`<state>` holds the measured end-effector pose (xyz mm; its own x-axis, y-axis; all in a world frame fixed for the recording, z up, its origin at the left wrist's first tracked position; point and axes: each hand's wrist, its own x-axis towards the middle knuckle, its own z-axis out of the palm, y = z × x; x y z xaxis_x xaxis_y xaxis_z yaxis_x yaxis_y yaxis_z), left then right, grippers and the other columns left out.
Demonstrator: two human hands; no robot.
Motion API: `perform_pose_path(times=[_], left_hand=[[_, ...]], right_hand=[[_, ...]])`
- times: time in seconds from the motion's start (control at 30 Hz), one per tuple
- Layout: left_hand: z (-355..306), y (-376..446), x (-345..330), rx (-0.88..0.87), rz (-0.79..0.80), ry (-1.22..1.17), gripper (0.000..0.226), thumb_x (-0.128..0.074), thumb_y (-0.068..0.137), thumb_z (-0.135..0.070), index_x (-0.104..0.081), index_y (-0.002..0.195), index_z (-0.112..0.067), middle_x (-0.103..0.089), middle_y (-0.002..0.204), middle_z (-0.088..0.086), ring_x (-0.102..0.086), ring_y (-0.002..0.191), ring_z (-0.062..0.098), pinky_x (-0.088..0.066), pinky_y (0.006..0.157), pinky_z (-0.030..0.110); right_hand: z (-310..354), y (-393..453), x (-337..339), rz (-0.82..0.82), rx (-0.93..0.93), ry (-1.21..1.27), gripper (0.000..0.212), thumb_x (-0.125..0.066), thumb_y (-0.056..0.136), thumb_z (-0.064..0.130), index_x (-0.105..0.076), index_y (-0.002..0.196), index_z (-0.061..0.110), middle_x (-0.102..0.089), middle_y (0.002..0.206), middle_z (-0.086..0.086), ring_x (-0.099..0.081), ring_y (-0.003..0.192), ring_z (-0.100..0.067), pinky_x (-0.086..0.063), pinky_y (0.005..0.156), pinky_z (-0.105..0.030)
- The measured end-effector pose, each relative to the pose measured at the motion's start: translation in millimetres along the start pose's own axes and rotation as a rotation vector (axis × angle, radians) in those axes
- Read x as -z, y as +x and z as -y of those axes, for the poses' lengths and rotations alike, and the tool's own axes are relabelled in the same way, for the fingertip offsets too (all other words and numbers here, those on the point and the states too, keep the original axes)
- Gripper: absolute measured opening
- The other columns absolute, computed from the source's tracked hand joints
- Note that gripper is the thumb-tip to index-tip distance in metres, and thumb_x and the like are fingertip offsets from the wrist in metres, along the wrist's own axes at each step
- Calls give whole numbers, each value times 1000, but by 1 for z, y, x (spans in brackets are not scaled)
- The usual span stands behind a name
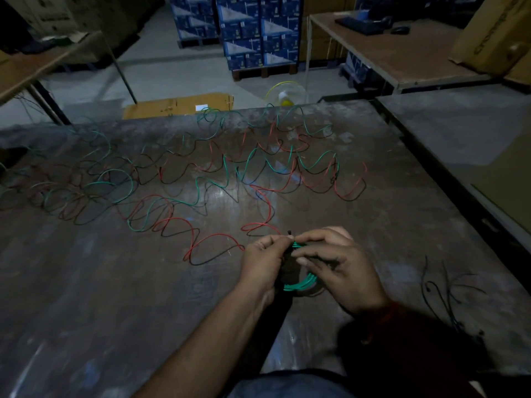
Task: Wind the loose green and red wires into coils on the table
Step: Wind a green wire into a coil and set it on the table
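Bare table [115, 297] to the left of the left hand [263, 261] and on the near side, so plenty of room to slide there. Straight ahead of both hands it's clogged with loose red and green wires [218, 179]. Just right of the right hand [337, 267] lies a bunch of thin black ties [448, 291].

Table [115, 282] – dark worn sheet, scuffed, faint sheen. Wires [258, 168] on it – smooth glossy plastic insulation. Cardboard [178, 106] beyond table – matt.
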<state>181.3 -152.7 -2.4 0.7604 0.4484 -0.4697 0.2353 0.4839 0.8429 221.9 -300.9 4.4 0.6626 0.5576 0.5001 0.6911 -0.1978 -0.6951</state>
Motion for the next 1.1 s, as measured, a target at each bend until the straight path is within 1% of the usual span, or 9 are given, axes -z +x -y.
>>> perform_pose_path(times=[0.13,0.23,0.27,0.33,0.43,0.57,0.67,0.8,1.1], left_hand=[[-4,-4,-2,-3,3,9,18,-69,84,-6,-69,67,-11,-58,63,16,-51,51,19,-42,53,24],[-6,-8,-3,17,-1,10,18,-68,86,-8,-66,68,-11,-58,62,16,-49,49,19,-40,52,24],[-6,-8,-3,27,1,9,19,-67,86,-9,-66,67,-12,-57,61,15,-48,48,19,-39,52,24],[-6,-10,-3,45,12,7,20,-67,86,-11,-66,66,-13,-58,58,12,-49,48,19,-39,52,24],[-4,-11,-5,68,27,-20,21,-67,84,-11,-67,64,-14,-60,59,12,-52,52,21,-41,57,28],[-5,-14,-8,55,-4,-25,10,-71,70,-19,-67,63,-13,-59,69,20,-51,68,28,-40,67,43],[-2,-11,-6,29,-18,-26,15,-70,79,-11,-66,64,-13,-60,65,18,-53,62,25,-42,62,35],[-2,-10,-6,-8,-6,-37,21,-67,83,-4,-66,63,-11,-59,63,15,-52,58,20,-41,58,28],[-1,-13,-6,-25,21,-27,26,-69,83,-3,-64,59,-12,-56,60,14,-49,53,18,-38,54,25]], right_hand=[[2,2,-6,-61,-97,72,22,-70,91,19,-77,111,26,-72,92,12,-62,93,-12,-50,82,-32],[9,1,-12,-99,-282,291,43,-72,90,8,-64,129,25,-69,80,5,-64,83,-6,-50,86,-24],[11,1,-13,-110,-327,359,46,-73,90,6,-59,128,28,-70,79,0,-66,81,-8,-51,86,-27],[13,1,-15,-151,-370,393,35,-73,89,15,-57,114,34,-73,79,-5,-69,78,-15,-54,83,-40],[13,-2,-17,-222,-425,261,10,-73,88,24,-65,93,29,-71,73,-1,-68,69,-13,-56,73,-46],[19,-1,-18,-316,-354,-70,7,-71,80,29,-74,87,30,-69,73,11,-65,71,-7,-56,72,-32],[26,2,-14,-333,-230,-273,13,-70,79,22,-79,89,23,-69,77,11,-62,77,-14,-50,75,-27],[24,5,-9,-318,-180,-418,18,-66,80,24,-80,91,21,-68,78,5,-58,78,-21,-45,74,-26],[29,10,-4,-261,-90,-507,14,-76,76,11,-78,88,17,-60,76,0,-51,79,-24,-29,74,-19]])
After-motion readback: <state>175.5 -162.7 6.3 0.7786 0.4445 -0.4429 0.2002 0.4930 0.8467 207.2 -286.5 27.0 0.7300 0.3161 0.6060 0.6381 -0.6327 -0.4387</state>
